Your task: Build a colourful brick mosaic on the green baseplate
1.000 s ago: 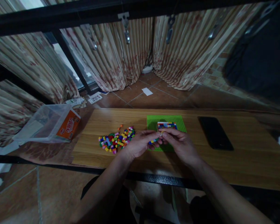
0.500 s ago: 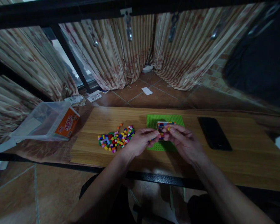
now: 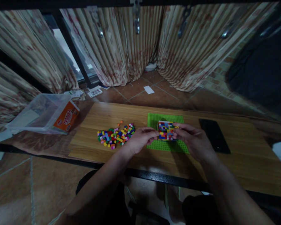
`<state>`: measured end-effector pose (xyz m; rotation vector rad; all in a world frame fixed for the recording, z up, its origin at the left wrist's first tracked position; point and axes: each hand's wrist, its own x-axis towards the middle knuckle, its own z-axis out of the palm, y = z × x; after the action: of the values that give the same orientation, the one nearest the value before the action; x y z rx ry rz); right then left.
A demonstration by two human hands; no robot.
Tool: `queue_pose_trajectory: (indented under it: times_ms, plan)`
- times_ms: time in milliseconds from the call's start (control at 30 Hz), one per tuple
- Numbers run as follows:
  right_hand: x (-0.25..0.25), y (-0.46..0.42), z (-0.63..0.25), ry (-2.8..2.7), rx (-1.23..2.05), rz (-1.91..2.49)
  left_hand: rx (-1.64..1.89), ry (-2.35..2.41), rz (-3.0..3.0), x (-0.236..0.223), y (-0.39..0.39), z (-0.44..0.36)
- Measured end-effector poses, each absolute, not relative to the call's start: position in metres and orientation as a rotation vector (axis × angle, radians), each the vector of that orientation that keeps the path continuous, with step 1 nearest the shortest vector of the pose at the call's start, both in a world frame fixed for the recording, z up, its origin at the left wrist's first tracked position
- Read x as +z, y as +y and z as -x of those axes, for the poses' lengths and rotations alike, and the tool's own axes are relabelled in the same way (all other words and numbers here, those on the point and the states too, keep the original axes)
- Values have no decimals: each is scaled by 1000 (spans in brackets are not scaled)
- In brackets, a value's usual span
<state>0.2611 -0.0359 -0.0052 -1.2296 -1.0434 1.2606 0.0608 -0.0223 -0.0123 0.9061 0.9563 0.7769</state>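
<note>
A block of multicoloured toy bricks point(image 3: 165, 127) stands on the green studded baseplate point(image 3: 154, 146). At its left side is my left hand point(image 3: 142, 138), thumb and fingers pinched together; whatever they hold, if anything, is too small to make out. My right hand point(image 3: 194, 140) is at the block's right side, with a small yellow brick point(image 3: 176, 127) between thumb and forefinger. Its other fingers are curled close to the block's right edge. A heap of loose bricks point(image 3: 115, 136) in many colours lies on the table left of my left hand.
The wooden table point(image 3: 248, 150) has a dark edge along the front. A black phone-like slab point(image 3: 214, 135) lies right of the baseplate. Several orange bricks point(image 3: 120, 123) sit behind the heap. A clear plastic bin point(image 3: 44, 112) with an orange label stands at the left.
My hands have moved apart, the right one shifting right with the yellow brick, so the top of the brick block now shows between them. The camera view has shifted slightly.
</note>
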Motion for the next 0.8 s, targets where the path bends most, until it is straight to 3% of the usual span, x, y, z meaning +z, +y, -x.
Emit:
queue_pose_trajectory:
  times_ms: [400, 800]
  plan:
    - [-5, -37, -261, -990, 1309, 1210, 759, 972, -981, -18, -22, -63]
    - [-18, -44, -261, -1882, 521, 1426, 730, 1016, -1024, -19, -25, -65]
